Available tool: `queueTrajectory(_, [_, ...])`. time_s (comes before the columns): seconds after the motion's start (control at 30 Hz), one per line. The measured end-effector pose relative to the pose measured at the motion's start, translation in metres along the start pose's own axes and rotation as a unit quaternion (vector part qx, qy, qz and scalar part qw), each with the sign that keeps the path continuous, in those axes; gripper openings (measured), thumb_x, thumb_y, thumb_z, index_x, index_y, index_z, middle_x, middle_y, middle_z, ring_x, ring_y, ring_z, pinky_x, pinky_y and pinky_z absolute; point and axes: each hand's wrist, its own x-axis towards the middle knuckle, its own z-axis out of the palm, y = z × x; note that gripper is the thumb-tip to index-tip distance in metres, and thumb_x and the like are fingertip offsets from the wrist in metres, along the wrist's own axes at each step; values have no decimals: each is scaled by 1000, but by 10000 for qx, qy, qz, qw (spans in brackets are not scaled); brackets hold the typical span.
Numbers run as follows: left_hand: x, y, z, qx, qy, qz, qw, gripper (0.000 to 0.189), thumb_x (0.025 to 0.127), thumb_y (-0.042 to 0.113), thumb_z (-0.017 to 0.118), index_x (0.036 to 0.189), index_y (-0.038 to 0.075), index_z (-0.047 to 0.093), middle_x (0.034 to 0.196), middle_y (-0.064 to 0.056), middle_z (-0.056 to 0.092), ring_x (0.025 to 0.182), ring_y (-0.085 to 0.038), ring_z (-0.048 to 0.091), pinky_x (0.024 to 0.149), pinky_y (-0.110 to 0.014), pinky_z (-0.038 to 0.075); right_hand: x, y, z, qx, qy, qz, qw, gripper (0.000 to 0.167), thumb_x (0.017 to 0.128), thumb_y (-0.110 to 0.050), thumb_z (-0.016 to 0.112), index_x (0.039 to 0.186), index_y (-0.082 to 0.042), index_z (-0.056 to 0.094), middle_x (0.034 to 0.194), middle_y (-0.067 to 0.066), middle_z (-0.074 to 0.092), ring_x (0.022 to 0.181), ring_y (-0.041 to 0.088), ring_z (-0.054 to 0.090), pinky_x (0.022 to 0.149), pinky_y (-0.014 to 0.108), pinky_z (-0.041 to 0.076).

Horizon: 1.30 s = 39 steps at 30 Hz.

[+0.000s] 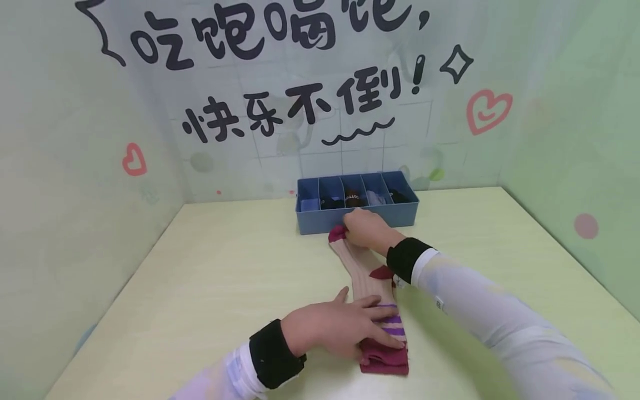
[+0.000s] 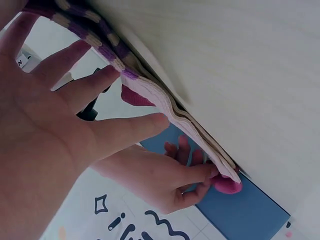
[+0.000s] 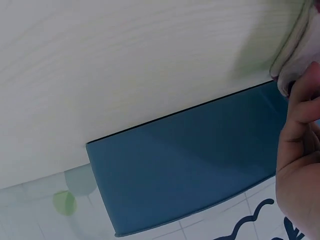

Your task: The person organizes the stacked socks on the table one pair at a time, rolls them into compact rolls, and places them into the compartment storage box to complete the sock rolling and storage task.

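A pink sock (image 1: pixel 367 286) with a magenta toe, heel and cuff and purple stripes lies lengthwise on the table, its toe close to the blue organizer box. Stacked layers of knit show along its edge in the left wrist view. My left hand (image 1: pixel 335 329) rests with spread, straight fingers across the striped part and the magenta cuff. At the toe end, my right hand (image 1: pixel 369 229) pinches the fabric between thumb and fingers, as the left wrist view shows. Part of the sock's right side is hidden under the right hand and wrist.
The blue organizer box (image 1: pixel 357 218) stands at the back of the table (image 1: pixel 240 261), against the wall. Dark rolled items sit in several compartments, with a greyish-blue one (image 1: pixel 376 198) in another. A printed backdrop (image 1: pixel 320 111) rises behind.
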Motion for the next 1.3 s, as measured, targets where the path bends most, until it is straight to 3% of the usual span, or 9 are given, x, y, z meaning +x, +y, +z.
queueTrajectory(0.23, [2, 1, 2, 32, 21, 107, 9999, 70, 94, 33, 80, 153, 56, 49, 177, 11, 27, 166, -28, 20, 119, -77, 31, -10, 10, -22, 148, 746, -242, 9968, 17, 105, -25, 61, 105, -9, 68, 87, 6, 66, 81, 22, 63, 76, 33, 59])
queueTrajectory(0.37, [3, -2, 2, 170, 126, 349, 9992, 66, 93, 33, 81, 150, 54, 54, 175, 13, 30, 167, -25, 17, 121, -76, 28, -19, 14, -48, 1264, 1016, 49, 9868, 18, 106, -26, 58, 104, -8, 59, 90, 11, 61, 83, 25, 60, 70, 31, 52])
queueTrajectory(0.53, [2, -3, 0, 285, 204, 545, 9979, 62, 93, 27, 81, 146, 51, 60, 173, 15, 34, 166, -23, 20, 122, -73, 31, -24, 16, -66, 2461, 790, 335, 9654, 17, 111, -20, 51, 121, -6, 51, 109, 18, 67, 92, 28, 64, 78, 33, 58])
queueTrajectory(0.6, [1, -2, -1, 286, 203, 577, 9977, 60, 94, 25, 80, 145, 50, 61, 172, 15, 36, 165, -22, 24, 122, -70, 35, -24, 16, -61, 2508, 598, 256, 9659, 18, 112, -17, 50, 126, -6, 50, 120, 19, 68, 99, 28, 65, 84, 34, 60])
queueTrajectory(0.7, [2, 0, -1, 337, 183, 638, 9972, 60, 94, 25, 81, 144, 51, 62, 172, 15, 37, 163, -22, 29, 119, -63, 42, -23, 16, -46, 2544, 303, 134, 9665, 16, 113, -14, 50, 127, -7, 51, 131, 21, 66, 99, 28, 65, 77, 29, 60])
queueTrajectory(0.87, [5, 4, 0, 588, 357, 689, 9952, 60, 92, 26, 83, 139, 56, 64, 167, 16, 43, 150, -18, 38, 108, -50, 47, -18, 17, -20, 2491, -48, 9, 9685, 14, 112, -13, 53, 125, -8, 53, 116, 18, 68, 81, 22, 59, 63, 23, 48])
queueTrajectory(0.97, [4, 5, 1, 683, 484, 694, 9941, 57, 91, 25, 83, 135, 57, 66, 155, 14, 52, 138, -13, 42, 101, -42, 46, -14, 15, -12, 2257, -189, -34, 9740, 18, 112, -14, 54, 127, -5, 57, 114, 17, 68, 87, 23, 60, 75, 27, 56])
queueTrajectory(1.13, [5, 8, -1, 565, 366, 961, 9931, 50, 95, 22, 80, 136, 48, 69, 140, 18, 66, 134, -4, 53, 113, -40, 47, -8, 16, -2, 1995, -350, -38, 9793, 29, 112, -15, 52, 133, 1, 63, 125, 20, 70, 106, 28, 64, 98, 36, 60])
queueTrajectory(1.3, [4, 15, -6, 758, 620, 1252, 9873, 26, 101, 22, 72, 124, 33, 79, 116, 18, 76, 107, 3, 63, 101, -27, 49, -2, 21, 3, 2369, -579, 348, 9692, 33, 112, -20, 46, 133, 1, 62, 117, 17, 66, 96, 24, 60, 79, 29, 54])
